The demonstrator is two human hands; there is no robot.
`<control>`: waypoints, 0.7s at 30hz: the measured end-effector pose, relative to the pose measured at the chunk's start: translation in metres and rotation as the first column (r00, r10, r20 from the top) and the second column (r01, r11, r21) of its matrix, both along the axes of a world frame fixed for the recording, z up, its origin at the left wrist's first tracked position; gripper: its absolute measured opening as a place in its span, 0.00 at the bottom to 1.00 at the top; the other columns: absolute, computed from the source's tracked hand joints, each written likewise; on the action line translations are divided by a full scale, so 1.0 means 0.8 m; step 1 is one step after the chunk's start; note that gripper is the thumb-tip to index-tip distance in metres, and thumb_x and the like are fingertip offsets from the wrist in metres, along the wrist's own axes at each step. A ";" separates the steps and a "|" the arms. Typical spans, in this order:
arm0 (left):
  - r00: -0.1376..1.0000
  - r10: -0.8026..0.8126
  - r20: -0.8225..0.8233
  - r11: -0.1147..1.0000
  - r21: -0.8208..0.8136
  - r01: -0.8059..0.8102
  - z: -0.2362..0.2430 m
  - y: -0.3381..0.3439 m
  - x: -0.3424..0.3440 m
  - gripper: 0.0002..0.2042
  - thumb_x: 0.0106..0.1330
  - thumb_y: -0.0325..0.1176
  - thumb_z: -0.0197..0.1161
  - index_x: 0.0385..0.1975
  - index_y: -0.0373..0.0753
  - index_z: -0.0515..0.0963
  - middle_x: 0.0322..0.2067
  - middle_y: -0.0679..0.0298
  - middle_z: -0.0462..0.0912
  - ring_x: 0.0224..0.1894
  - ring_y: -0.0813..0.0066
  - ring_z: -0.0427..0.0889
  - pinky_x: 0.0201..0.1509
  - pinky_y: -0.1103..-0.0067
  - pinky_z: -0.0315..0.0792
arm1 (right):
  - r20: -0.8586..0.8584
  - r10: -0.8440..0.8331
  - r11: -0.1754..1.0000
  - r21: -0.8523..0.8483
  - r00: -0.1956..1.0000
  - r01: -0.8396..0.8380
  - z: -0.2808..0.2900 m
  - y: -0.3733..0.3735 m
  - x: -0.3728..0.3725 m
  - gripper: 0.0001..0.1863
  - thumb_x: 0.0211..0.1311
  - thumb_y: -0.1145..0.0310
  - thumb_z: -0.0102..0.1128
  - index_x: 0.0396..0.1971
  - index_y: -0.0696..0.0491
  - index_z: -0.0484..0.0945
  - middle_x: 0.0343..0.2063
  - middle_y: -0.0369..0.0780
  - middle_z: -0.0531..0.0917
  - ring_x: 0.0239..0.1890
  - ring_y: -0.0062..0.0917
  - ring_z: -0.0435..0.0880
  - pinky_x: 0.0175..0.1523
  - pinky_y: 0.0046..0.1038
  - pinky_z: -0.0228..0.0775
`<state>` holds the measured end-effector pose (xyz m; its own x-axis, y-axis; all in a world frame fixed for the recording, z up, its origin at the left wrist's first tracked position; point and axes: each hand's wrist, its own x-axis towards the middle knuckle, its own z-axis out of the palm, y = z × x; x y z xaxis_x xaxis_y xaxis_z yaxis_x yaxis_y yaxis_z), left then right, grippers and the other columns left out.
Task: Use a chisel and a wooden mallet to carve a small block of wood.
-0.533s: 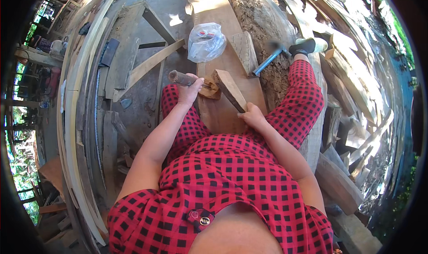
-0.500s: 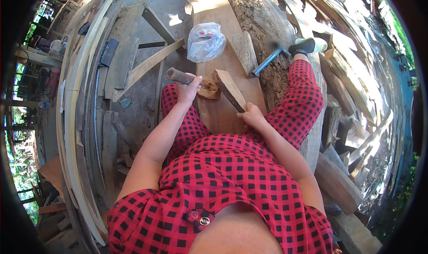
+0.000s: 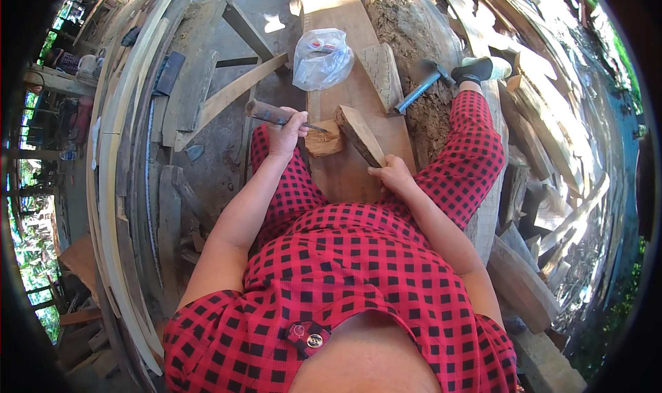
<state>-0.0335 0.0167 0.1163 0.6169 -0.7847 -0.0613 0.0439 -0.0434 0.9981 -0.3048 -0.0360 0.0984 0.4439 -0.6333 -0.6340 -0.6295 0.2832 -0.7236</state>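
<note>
My left hand [image 3: 286,136] is closed around a chisel [image 3: 266,112] near where its brown handle meets the thin metal blade. The blade points right, over a small rough wooden block [image 3: 324,139] lying between my knees. In my right hand [image 3: 395,176] is the near end of a short flat piece of wood [image 3: 361,136]. Its far end tilts up and left, beside the block, and I cannot tell whether they touch. Under both lies a long brown plank [image 3: 324,176].
A clear plastic bag [image 3: 323,61] sits farther up the plank, with a pale wooden wedge [image 3: 381,77] to its right. A blue-handled hammer [image 3: 419,93] lies near my right foot [image 3: 476,70]. Timber offcuts [image 3: 527,283] heap at right; long boards [image 3: 110,165] line the left.
My left hand has shifted slightly left with the chisel, and its blade now shows above the block. The piece of wood in my right hand has barely moved.
</note>
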 end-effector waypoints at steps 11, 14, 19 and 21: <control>0.938 -0.242 0.248 0.970 0.082 0.229 -0.003 -0.012 -0.005 0.06 0.49 0.25 0.65 0.21 0.39 0.73 0.20 0.69 0.77 0.23 0.81 0.76 0.31 0.81 0.71 | 0.044 -0.024 1.000 0.005 0.999 0.024 -0.011 0.001 -0.001 0.18 0.52 0.62 0.66 0.29 0.62 0.71 0.18 0.42 0.77 0.14 0.26 0.76 0.19 0.29 0.69; 0.919 -0.320 0.229 0.946 0.126 0.298 0.001 -0.015 -0.006 0.06 0.48 0.25 0.65 0.21 0.39 0.73 0.20 0.70 0.77 0.25 0.82 0.75 0.34 0.80 0.71 | 0.055 -0.042 0.999 0.006 0.998 0.042 -0.009 0.000 -0.002 0.17 0.52 0.62 0.66 0.29 0.61 0.71 0.18 0.41 0.77 0.14 0.26 0.76 0.19 0.29 0.69; 0.875 -0.335 0.350 0.942 0.120 0.313 0.017 -0.013 -0.021 0.06 0.50 0.26 0.64 0.19 0.38 0.73 0.19 0.71 0.74 0.23 0.83 0.72 0.30 0.81 0.68 | 0.072 -0.071 0.997 -0.009 0.995 0.072 0.001 -0.001 -0.004 0.17 0.52 0.63 0.66 0.28 0.61 0.71 0.17 0.41 0.77 0.14 0.26 0.76 0.19 0.28 0.69; 0.871 -0.343 0.351 0.939 0.138 0.314 0.016 -0.010 -0.018 0.06 0.50 0.27 0.64 0.19 0.38 0.73 0.19 0.71 0.74 0.24 0.83 0.72 0.31 0.81 0.68 | 0.068 -0.071 0.997 -0.003 0.995 0.071 0.002 -0.002 -0.003 0.17 0.52 0.62 0.66 0.28 0.61 0.71 0.17 0.41 0.76 0.14 0.26 0.76 0.19 0.28 0.69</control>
